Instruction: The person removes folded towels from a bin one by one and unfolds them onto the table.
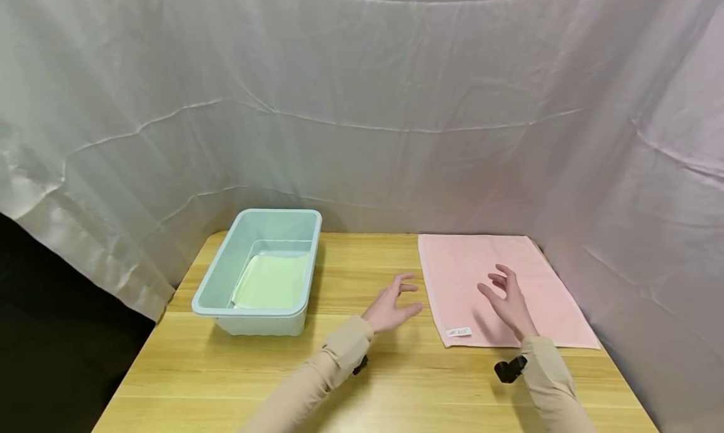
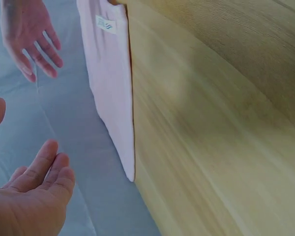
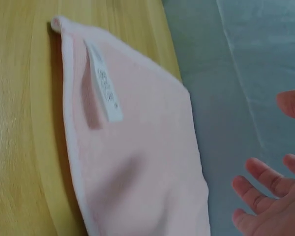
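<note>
From my station, the pink towel (image 1: 545, 301) at the tabletop's (image 1: 418, 389) far right corner lies below the nearer right hand (image 1: 511, 305), rightward of the left hand (image 1: 389, 308); both hands' fingers (image 3: 268, 178) are relaxed, grasping nothing.

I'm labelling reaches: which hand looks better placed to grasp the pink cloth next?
Probably the right hand: in the head view it appears over the pink cloth, thumb and fingers apart, holding nothing. The left hand, also free, appears over the wooden table, left of the cloth.
</note>
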Motion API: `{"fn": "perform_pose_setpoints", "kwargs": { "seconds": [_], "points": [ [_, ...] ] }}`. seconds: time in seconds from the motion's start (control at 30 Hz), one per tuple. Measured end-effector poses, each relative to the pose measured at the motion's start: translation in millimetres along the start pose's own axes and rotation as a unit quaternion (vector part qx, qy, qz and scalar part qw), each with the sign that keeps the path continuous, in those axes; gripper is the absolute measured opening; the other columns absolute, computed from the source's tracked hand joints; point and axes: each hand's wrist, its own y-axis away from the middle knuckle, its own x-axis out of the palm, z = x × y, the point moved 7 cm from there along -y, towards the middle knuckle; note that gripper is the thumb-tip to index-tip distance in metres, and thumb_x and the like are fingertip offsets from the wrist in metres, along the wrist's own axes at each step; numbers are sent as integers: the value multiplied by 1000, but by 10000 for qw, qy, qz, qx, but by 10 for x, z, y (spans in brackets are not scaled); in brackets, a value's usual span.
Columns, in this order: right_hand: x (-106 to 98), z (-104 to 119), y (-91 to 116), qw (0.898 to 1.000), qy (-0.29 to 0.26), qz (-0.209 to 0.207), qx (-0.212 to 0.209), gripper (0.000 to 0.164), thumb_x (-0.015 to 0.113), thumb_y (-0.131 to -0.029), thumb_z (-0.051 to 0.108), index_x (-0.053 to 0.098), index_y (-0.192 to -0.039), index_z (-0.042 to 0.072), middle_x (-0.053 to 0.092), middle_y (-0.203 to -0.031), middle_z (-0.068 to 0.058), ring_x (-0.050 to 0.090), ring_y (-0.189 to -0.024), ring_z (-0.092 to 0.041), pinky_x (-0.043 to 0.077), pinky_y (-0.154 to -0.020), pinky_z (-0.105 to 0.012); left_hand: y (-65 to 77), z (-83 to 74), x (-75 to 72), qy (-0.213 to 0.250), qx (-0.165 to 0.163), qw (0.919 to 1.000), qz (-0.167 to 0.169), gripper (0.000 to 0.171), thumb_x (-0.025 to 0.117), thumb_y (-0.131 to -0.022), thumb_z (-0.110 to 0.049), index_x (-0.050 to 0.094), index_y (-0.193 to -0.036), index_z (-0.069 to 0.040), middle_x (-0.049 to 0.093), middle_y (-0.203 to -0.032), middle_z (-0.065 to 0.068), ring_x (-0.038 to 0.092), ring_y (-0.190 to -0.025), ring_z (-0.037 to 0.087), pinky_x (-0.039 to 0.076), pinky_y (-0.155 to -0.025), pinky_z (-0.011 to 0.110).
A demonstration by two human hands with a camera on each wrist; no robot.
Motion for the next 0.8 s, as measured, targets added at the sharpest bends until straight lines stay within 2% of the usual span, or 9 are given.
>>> {"fn": "perform_pose_setpoints", "kwargs": {
  "seconds": [0.17, 0.5, 0.8],
  "points": [
    [52, 87, 33, 9999, 52, 152, -33, 77, 59, -102, 31, 15, -158, 4, 39, -152, -31, 34, -144, -48, 33, -117, -62, 76, -49, -100, 37, 138, 9999, -8, 65, 63, -100, -26, 31, -154, -12, 55, -148, 14, 45, -143, 31, 33, -123, 48],
    [143, 297, 111, 9992, 114, 374, -106, 74, 62, -101, 27, 19, -156, 3, 42, -149, -32, 40, -140, -49, 33, -117, -62, 275, -129, -325, 334, 174, 9993, -28, 62, 62, -101, -23, 32, -152, -7, 57, -144, 19, 49, -140, 33, 34, -122, 51],
    [172, 466, 165, 9982, 181, 419, -379, 73, 63, -100, 23, 21, -155, 1, 47, -146, -31, 45, -136, -46, 31, -116, -61, 484, -230, -652, 538, 190, 9983, -76, 60, 62, -100, -19, 34, -149, -2, 61, -137, 22, 53, -134, 38, 35, -119, 56]
  ]
}}
